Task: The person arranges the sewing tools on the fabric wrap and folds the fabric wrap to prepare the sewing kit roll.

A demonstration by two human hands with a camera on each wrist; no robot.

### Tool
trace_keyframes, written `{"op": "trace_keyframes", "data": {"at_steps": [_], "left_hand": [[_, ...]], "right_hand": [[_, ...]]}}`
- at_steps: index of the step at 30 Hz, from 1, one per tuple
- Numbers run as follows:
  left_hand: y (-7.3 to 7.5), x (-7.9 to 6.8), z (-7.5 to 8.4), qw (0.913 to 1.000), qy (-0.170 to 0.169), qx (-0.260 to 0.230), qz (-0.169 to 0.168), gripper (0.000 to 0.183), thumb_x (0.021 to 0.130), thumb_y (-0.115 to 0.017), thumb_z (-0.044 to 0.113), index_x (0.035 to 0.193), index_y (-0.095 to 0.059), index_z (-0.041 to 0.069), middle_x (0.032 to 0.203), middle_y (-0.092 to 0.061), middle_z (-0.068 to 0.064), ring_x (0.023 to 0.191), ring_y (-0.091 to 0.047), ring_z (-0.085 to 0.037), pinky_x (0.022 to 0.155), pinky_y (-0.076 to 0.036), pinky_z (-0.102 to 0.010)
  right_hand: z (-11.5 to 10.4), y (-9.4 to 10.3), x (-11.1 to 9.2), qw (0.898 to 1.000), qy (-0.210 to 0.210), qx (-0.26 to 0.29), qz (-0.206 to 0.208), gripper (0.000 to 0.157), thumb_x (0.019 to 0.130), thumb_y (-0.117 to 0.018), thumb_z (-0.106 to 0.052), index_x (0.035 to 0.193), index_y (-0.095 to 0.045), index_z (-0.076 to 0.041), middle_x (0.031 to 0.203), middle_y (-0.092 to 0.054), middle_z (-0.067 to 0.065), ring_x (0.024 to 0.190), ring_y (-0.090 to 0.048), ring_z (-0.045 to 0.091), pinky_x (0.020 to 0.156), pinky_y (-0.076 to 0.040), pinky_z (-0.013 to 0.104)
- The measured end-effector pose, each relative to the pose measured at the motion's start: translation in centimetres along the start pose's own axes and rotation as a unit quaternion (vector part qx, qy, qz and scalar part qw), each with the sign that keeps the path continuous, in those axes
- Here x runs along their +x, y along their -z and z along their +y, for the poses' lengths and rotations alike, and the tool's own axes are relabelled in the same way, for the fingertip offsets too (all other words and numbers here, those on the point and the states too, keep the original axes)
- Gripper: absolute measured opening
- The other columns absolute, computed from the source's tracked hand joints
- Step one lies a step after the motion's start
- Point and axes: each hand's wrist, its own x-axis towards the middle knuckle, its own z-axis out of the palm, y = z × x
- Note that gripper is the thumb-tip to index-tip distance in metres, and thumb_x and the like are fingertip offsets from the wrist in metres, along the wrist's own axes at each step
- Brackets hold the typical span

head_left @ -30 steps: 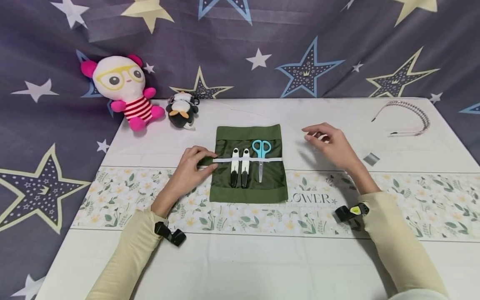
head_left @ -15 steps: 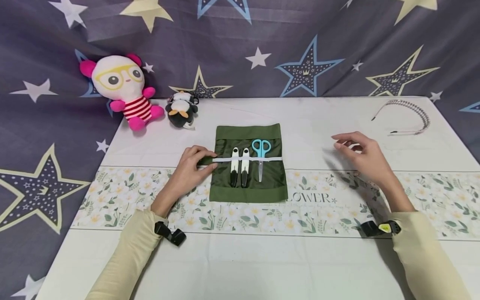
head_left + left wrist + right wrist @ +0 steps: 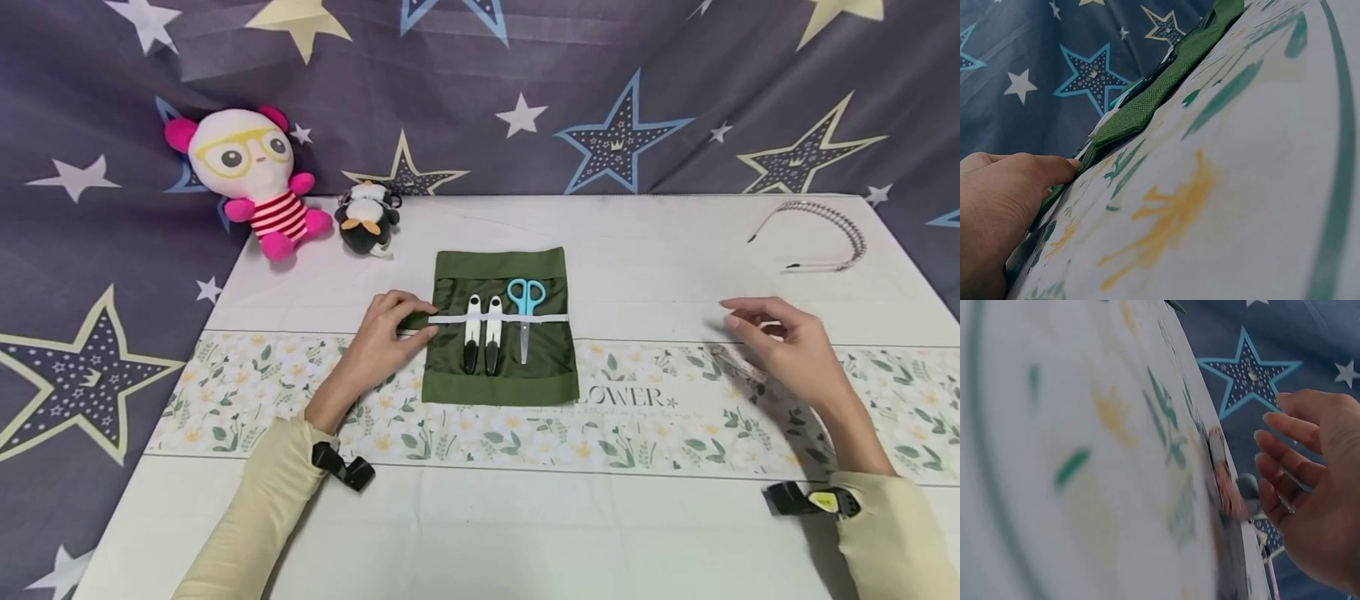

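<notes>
A dark green cloth organizer [image 3: 498, 390] lies flat in the head view, a white elastic band [image 3: 558, 317] across it. Blue-handled scissors [image 3: 527, 296] and two slim white tools with black ends [image 3: 472, 329] sit under the band. My left hand [image 3: 386, 337] holds the organizer's left edge, thumb and index finger on either side of a green strap; the left wrist view shows fingertips at the green cloth [image 3: 1129, 119]. My right hand [image 3: 795, 350] hovers at the right, fingers loosely bent, holding nothing. Below it lies a small pinkish item [image 3: 1229, 487], partly hidden in the head view, with a grey piece [image 3: 1249, 490] beside it.
A pink-and-white plush toy [image 3: 262, 183] and a small penguin plush [image 3: 367, 218] sit at the back left. A headband [image 3: 851, 229] lies at the back right. A star-patterned curtain [image 3: 450, 75] hangs behind the white table [image 3: 480, 533].
My right hand has moved rightward and nearer me, over the pinkish item, which has come into view. The left hand and the organizer have stayed in place.
</notes>
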Motion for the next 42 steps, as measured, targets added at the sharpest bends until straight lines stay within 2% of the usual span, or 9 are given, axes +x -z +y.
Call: {"op": "trace_keyframes", "data": {"at_steps": [3,8,12,16,18,26,32,38,42], "left_hand": [[0.0,0.1,0.0,1.0,-0.002,0.001,0.001,0.031,0.1,-0.072,0.027,0.127,-0.072,0.012,0.129,-0.056,-0.008,0.124,-0.044,-0.03,0.101,-0.038,-0.055],[0.0,0.0,-0.1,1.0,-0.002,0.002,0.001,0.03,0.1,-0.072,0.027,0.127,-0.071,0.012,0.129,-0.056,-0.008,0.124,-0.044,-0.03,0.101,-0.038,-0.054],[-0.1,0.0,-0.1,1.0,-0.002,0.002,0.0,0.03,0.1,-0.072,0.027,0.127,-0.071,0.012,0.129,-0.056,-0.008,0.124,-0.044,-0.03,0.101,-0.038,-0.054],[-0.1,0.0,-0.2,1.0,-0.003,0.003,0.0,0.03,0.1,-0.072,0.026,0.127,-0.071,0.012,0.129,-0.056,-0.008,0.124,-0.044,-0.03,0.1,-0.039,-0.054],[-0.2,0.0,-0.2,1.0,-0.003,0.003,0.001,0.03,0.1,-0.072,0.026,0.127,-0.072,0.012,0.129,-0.056,-0.008,0.124,-0.044,-0.03,0.1,-0.039,-0.053],[-0.1,-0.1,-0.1,1.0,-0.003,0.001,0.006,0.03,0.1,-0.073,0.026,0.126,-0.072,0.012,0.129,-0.056,-0.008,0.125,-0.044,-0.03,0.101,-0.039,-0.054],[-0.1,-0.1,-0.1,1.0,-0.001,0.002,0.007,0.03,0.1,-0.073,0.026,0.126,-0.072,0.012,0.129,-0.056,-0.008,0.124,-0.044,-0.03,0.101,-0.039,-0.054],[-0.2,-0.1,-0.1,0.9999,-0.005,0.006,0.011,0.03,0.099,-0.074,0.025,0.126,-0.072,0.012,0.127,-0.056,-0.009,0.123,-0.044,-0.03,0.1,-0.04,-0.054],[-0.1,0.0,-0.1,0.9999,-0.004,0.005,0.009,0.03,0.1,-0.073,0.026,0.126,-0.072,0.012,0.128,-0.056,-0.008,0.122,-0.044,-0.03,0.099,-0.039,-0.054]], "right_hand": [[0.6,0.7,-0.8,1.0,-0.018,-0.009,-0.002,0.034,0.105,-0.065,-0.023,0.132,-0.067,-0.003,0.109,-0.06,-0.02,0.098,-0.054,0.001,0.083,-0.038,0.01],[1.5,1.8,-2.0,0.999,-0.042,-0.02,-0.013,0.033,0.104,-0.065,-0.022,0.131,-0.067,-0.002,0.105,-0.062,-0.025,0.091,-0.056,0.001,0.074,-0.043,0.012],[2.1,2.2,-3.0,0.998,-0.046,-0.039,-0.024,0.031,0.104,-0.066,-0.021,0.129,-0.067,-0.001,0.101,-0.062,-0.024,0.085,-0.057,0.001,0.065,-0.045,0.016],[2.7,2.4,-3.9,0.997,-0.043,-0.06,-0.029,0.031,0.103,-0.067,-0.018,0.129,-0.066,-0.001,0.1,-0.06,-0.022,0.082,-0.055,0.001,0.063,-0.044,0.016],[2.9,2.4,-4.3,0.997,-0.042,-0.064,-0.03,0.032,0.102,-0.068,-0.017,0.13,-0.066,0.0,0.102,-0.06,-0.02,0.084,-0.054,-0.001,0.064,-0.044,0.015],[3.1,2.0,-5.3,0.996,-0.016,-0.089,-0.022,0.031,0.101,-0.069,-0.012,0.13,-0.065,0.001,0.116,-0.058,0.012,0.082,-0.049,0.0,0.062,-0.04,0.015],[3.1,1.6,-5.8,0.994,-0.002,-0.109,-0.006,0.024,0.099,-0.072,-0.01,0.122,-0.071,-0.001,0.117,-0.057,0.011,0.09,-0.047,0.002,0.069,-0.038,0.01],[3.2,1.1,-6.1,0.989,-0.018,-0.146,-0.005,0.026,0.099,-0.073,-0.017,0.119,-0.072,0.0,0.122,-0.055,0.017,0.098,-0.045,0.018,0.07,-0.037,0.014],[3.2,0.9,-6.2,0.988,-0.015,-0.156,0.002,0.022,0.097,-0.075,-0.012,0.116,-0.072,0.001,0.119,-0.054,0.016,0.095,-0.043,0.022,0.069,-0.035,0.017]]}}
